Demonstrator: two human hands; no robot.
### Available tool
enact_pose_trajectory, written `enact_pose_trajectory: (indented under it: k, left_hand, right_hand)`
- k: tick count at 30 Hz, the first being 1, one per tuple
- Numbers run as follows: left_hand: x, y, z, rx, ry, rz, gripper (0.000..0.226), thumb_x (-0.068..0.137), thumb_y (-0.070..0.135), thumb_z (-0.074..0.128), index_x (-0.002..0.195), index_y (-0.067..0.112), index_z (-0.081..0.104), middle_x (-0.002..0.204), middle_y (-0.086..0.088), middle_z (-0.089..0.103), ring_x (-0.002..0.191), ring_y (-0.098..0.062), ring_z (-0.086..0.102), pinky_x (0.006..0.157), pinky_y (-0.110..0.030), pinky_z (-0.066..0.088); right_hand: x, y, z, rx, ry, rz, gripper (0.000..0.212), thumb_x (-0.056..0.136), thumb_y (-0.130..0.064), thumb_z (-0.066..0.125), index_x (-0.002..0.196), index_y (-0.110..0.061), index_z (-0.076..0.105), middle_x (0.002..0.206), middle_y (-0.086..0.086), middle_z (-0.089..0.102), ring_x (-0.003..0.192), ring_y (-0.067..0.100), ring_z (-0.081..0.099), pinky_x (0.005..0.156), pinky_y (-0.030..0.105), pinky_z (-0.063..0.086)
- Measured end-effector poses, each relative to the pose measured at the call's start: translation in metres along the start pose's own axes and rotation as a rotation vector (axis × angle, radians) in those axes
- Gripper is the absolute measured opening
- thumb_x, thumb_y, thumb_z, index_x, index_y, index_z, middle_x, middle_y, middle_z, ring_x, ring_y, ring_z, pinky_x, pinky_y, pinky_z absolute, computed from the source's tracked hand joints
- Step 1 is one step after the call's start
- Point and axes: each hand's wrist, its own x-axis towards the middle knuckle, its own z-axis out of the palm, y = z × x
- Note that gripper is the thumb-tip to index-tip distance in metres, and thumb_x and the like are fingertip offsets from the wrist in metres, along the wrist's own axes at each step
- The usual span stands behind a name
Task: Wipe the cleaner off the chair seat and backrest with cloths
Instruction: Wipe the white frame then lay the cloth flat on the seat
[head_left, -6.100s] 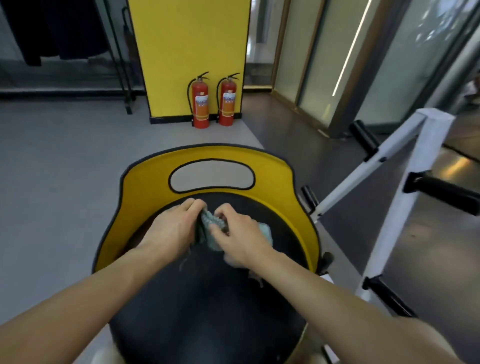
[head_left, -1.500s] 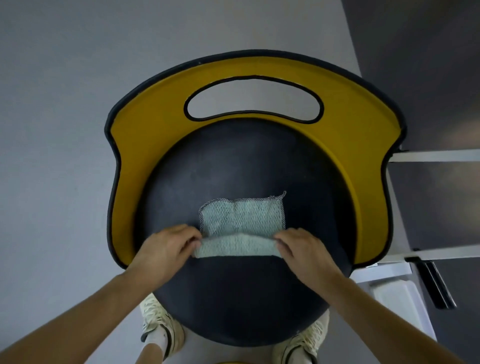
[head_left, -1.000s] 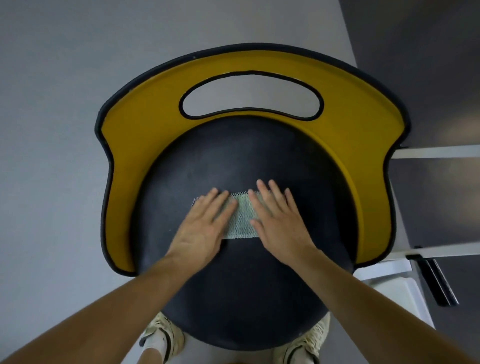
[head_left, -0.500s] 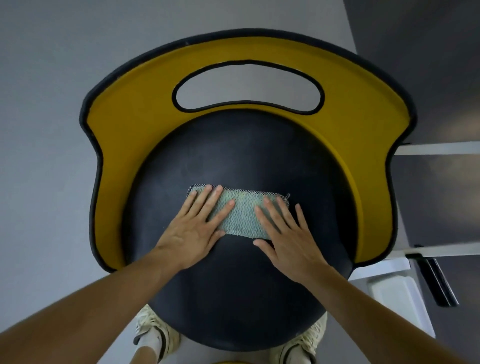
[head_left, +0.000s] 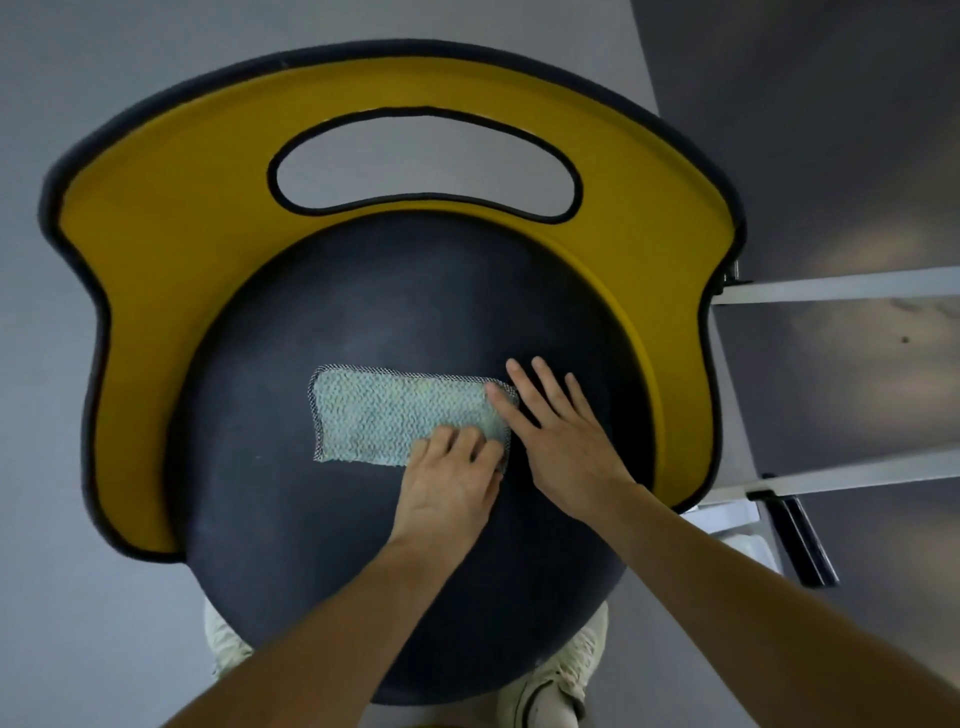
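Observation:
A folded pale green cloth (head_left: 395, 415) lies flat as a long strip in the middle of the round black chair seat (head_left: 363, 301). The yellow backrest (head_left: 156, 234), with a black rim and an oval cut-out, curves round the seat's far side. My left hand (head_left: 452, 478) is at the cloth's right lower corner, its fingers curled onto the cloth's edge. My right hand (head_left: 561, 431) lies flat on the seat just right of the cloth, fingers straight, its index finger touching the cloth's right end.
White frame bars (head_left: 831, 286) and a black handle (head_left: 805, 540) stand close to the chair's right side. My shoes (head_left: 550, 686) show under the seat's near edge. Grey floor (head_left: 104, 649) lies to the left and behind the chair.
My left hand has moved from the cloth's left half to its right corner and curled its fingers. My right hand has slid right, mostly off the cloth. The cloth's left part is now uncovered.

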Motion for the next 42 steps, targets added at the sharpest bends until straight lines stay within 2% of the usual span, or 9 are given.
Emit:
enact_pose_trajectory:
  k: [3,6,11,18,25,28,31,36,42]
  left_hand:
    - [-0.002,0.002,-0.013,-0.074,0.028,-0.077,0.020,0.098,0.031,0.047,0.099,0.023,0.065,0.090,0.005,0.065,0.080,-0.020,0.056,0.074,-0.037,0.045]
    - [-0.007,0.002,-0.037,-0.233,0.102,-0.249,0.007,0.096,0.025,0.058,0.094,0.023,0.064,0.074,0.010,0.061,0.069,-0.014,0.053,0.071,-0.032,0.044]
    - [-0.023,-0.016,-0.062,-0.420,0.135,-0.494,0.009,0.097,0.032,0.055,0.099,0.026,0.062,0.081,0.014,0.063,0.076,-0.007,0.058,0.068,-0.026,0.043]
    - [-0.059,-0.056,-0.074,-0.462,0.241,-0.702,0.005,0.098,0.030,0.058,0.094,0.027,0.060,0.076,0.014,0.064,0.071,-0.004,0.060,0.065,-0.028,0.043]
    - [-0.081,-0.091,-0.066,-0.360,0.220,-0.795,0.008,0.097,0.031,0.056,0.089,0.028,0.057,0.076,0.013,0.061,0.071,-0.011,0.059,0.063,-0.030,0.042]
    - [-0.085,-0.100,-0.065,-0.279,0.220,-0.704,0.017,0.096,0.024,0.058,0.113,0.022,0.061,0.109,0.005,0.061,0.100,-0.017,0.057,0.084,-0.034,0.048]
    - [-0.077,-0.105,-0.067,-0.156,0.179,-0.388,0.044,0.095,0.009,0.054,0.139,0.012,0.055,0.143,-0.005,0.053,0.133,-0.023,0.046,0.111,-0.043,0.042]
    - [-0.059,-0.123,-0.047,0.052,-0.111,0.008,0.060,0.106,0.024,0.032,0.161,0.014,0.012,0.169,-0.009,0.005,0.156,-0.022,-0.002,0.126,-0.046,0.016]
    - [-0.053,-0.148,-0.039,0.243,-0.245,0.121,0.071,0.106,0.050,0.024,0.162,0.017,-0.004,0.169,-0.009,-0.007,0.156,-0.023,-0.009,0.124,-0.048,0.010]
  right_hand:
    - [-0.002,-0.002,-0.003,0.024,0.023,-0.018,0.084,0.097,-0.016,0.048,0.160,-0.027,-0.007,0.167,0.006,-0.021,0.152,0.031,-0.021,0.124,0.055,-0.001]
    - [-0.001,-0.007,-0.005,0.075,0.118,-0.026,0.069,0.099,-0.026,0.053,0.160,-0.026,0.021,0.169,0.010,-0.003,0.155,0.033,-0.006,0.124,0.055,0.011]
    - [0.017,-0.026,-0.018,0.218,0.354,-0.001,0.026,0.092,-0.020,0.068,0.118,-0.021,0.072,0.155,0.013,0.043,0.150,0.033,0.028,0.113,0.053,0.039]
    - [0.062,-0.071,-0.043,0.307,0.416,-0.076,0.019,0.094,-0.021,0.060,0.108,-0.018,0.073,0.145,0.009,0.053,0.147,0.029,0.033,0.109,0.047,0.042]
    - [0.105,-0.123,-0.040,0.337,0.382,-0.123,0.025,0.094,-0.025,0.066,0.117,-0.017,0.070,0.144,0.011,0.054,0.145,0.031,0.037,0.105,0.050,0.045]
    - [0.108,-0.133,-0.032,0.279,0.285,-0.044,0.058,0.098,-0.037,0.059,0.151,-0.021,0.040,0.161,0.011,0.032,0.152,0.030,0.020,0.116,0.050,0.033]
    - [0.089,-0.134,-0.023,0.190,0.302,0.016,0.078,0.100,-0.038,0.053,0.161,-0.019,0.008,0.168,0.011,0.006,0.155,0.032,0.005,0.123,0.053,0.019]
    - [0.045,-0.127,0.010,0.145,0.223,-0.039,0.065,0.105,-0.042,0.030,0.161,-0.016,0.009,0.169,0.007,0.000,0.156,0.027,-0.003,0.123,0.056,0.015]
    - [0.039,-0.110,0.026,0.053,0.142,-0.068,0.070,0.105,-0.052,0.030,0.161,-0.019,0.002,0.169,0.005,-0.002,0.155,0.030,-0.003,0.122,0.059,0.013]
